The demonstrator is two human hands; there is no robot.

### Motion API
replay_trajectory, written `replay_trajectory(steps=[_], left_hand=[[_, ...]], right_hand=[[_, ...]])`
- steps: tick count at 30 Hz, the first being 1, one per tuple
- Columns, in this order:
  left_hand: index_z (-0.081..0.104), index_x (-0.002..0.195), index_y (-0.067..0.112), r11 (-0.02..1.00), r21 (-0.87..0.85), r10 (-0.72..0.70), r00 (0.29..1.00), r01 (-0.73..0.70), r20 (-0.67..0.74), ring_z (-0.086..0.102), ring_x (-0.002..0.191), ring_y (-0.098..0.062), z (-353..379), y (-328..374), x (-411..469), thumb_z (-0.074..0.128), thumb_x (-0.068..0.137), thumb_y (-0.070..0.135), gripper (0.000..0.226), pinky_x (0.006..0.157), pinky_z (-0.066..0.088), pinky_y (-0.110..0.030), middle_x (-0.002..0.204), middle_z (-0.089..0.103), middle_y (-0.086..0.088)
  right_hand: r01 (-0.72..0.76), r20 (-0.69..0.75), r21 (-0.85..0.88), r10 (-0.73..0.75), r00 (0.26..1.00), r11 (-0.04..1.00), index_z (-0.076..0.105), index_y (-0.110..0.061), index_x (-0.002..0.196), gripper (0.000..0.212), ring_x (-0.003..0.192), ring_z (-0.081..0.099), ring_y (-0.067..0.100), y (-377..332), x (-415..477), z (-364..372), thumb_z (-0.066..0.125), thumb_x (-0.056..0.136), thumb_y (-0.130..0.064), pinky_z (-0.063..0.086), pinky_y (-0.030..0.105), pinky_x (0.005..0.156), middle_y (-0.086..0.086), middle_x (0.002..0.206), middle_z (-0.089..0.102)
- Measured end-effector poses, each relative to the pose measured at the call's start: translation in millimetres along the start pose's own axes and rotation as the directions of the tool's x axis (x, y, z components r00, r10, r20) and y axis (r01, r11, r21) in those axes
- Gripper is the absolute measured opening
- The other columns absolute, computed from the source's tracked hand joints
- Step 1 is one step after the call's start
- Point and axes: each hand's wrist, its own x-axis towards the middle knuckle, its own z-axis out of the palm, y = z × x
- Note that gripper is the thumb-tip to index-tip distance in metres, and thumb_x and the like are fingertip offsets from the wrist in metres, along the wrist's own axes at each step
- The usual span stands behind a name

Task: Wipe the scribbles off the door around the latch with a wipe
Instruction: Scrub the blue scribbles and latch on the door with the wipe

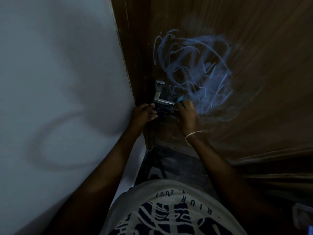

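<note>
Ideally, while the left hand [144, 113] grips the door [262, 48] beside the latch [160, 92], the right hand [187, 116], pinching the wipe [179, 99] just under the scribbles [194, 68], should press firmly and sweep upward.

The brown door [262, 99] carries a dense tangle of blue scribbles [194, 70] above and to the right of the metal lever handle [162, 100]; the left hand [144, 114] rests at the door edge, fingers touching the dark latch [163, 112] below the handle; the right hand [186, 116], with a bracelet [193, 134] at the wrist, pinches a small blue item [179, 99] just beside the handle tip; a pale wall [59, 82] lies to the left.
</note>
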Motion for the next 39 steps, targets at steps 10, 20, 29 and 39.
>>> replay_trajectory(steps=[10, 20, 29, 39], left_hand=[[0.067, 0.099, 0.015, 1.000, -0.008, 0.006, 1.000, -0.006, -0.005, 0.070, 0.068, -0.011, -2, 2, -3, 0.061, 0.102, 0.026, 0.013, 0.062, 0.055, -0.017, 0.084, 0.069, -0.005], [0.065, 0.117, 0.009, 0.999, -0.030, -0.027, 1.000, 0.026, -0.017, 0.068, 0.072, -0.016, 3, 9, -5, 0.053, 0.106, 0.026, 0.024, 0.059, 0.053, -0.017, 0.088, 0.069, -0.005], [0.048, 0.148, 0.016, 0.999, 0.032, -0.031, 0.998, 0.029, 0.059, 0.066, 0.079, -0.018, 4, 13, -10, 0.037, 0.111, 0.022, 0.040, 0.071, 0.052, -0.027, 0.125, 0.067, -0.016], [0.049, 0.148, 0.020, 0.993, 0.117, -0.036, 0.996, 0.026, 0.083, 0.065, 0.075, -0.016, 2, 15, -6, 0.041, 0.109, 0.016, 0.040, 0.067, 0.050, -0.027, 0.107, 0.069, -0.008]], right_hand=[[0.040, 0.015, -0.044, -0.039, 0.999, 0.998, 0.070, -0.002, 0.112, 0.029, 0.101, 0.059, 0.034, 3, 2, -7, 0.064, 0.083, 0.003, 0.053, 0.038, 0.077, 0.016, 0.110, 0.063], [0.105, 0.060, -0.068, -0.101, 0.993, 0.992, 0.071, -0.007, 0.112, 0.029, 0.107, 0.065, 0.032, -7, 12, -4, 0.065, 0.084, -0.003, 0.046, 0.044, 0.094, 0.012, 0.110, 0.071], [0.089, 0.089, -0.108, -0.080, 0.993, 0.990, 0.069, -0.005, 0.114, 0.033, 0.102, 0.059, 0.036, -19, 20, 4, 0.074, 0.082, -0.004, 0.054, 0.046, 0.081, 0.014, 0.113, 0.064], [0.172, 0.043, -0.076, -0.170, 0.985, 0.982, 0.069, -0.005, 0.106, 0.023, 0.102, 0.059, 0.028, -2, 19, -4, 0.064, 0.083, -0.001, 0.053, 0.035, 0.081, 0.012, 0.111, 0.065]])
